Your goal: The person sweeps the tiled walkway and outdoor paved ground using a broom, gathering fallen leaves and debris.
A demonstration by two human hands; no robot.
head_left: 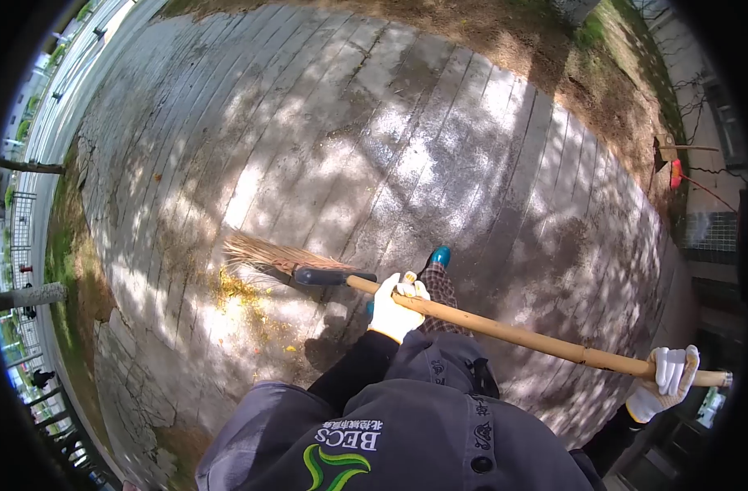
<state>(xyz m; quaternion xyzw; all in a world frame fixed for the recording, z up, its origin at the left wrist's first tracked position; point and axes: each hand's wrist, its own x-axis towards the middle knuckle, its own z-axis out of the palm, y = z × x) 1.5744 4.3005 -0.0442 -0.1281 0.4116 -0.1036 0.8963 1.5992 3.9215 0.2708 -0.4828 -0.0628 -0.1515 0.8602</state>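
A long broom [505,330] with a bamboo handle slants across the front of my body. My left hand [397,307], in a white glove, is wrapped round the handle near the broom head. Farther up, close to the handle's end, my right hand [670,383] grips it in a matching glove. The straw bristles [280,252] fan out to the left, joined to the handle by a dark sleeve [323,277]. Small yellow leaves [241,290] lie on the paving beside and below the bristles.
Grey paving [325,155] in dappled shade spreads around me. Bare soil [505,37] borders it at the top and right. A red-headed tool [676,174] stands at the far right. My teal shoe [441,256] shows near the handle. Tree trunks [30,297] and railings are at left.
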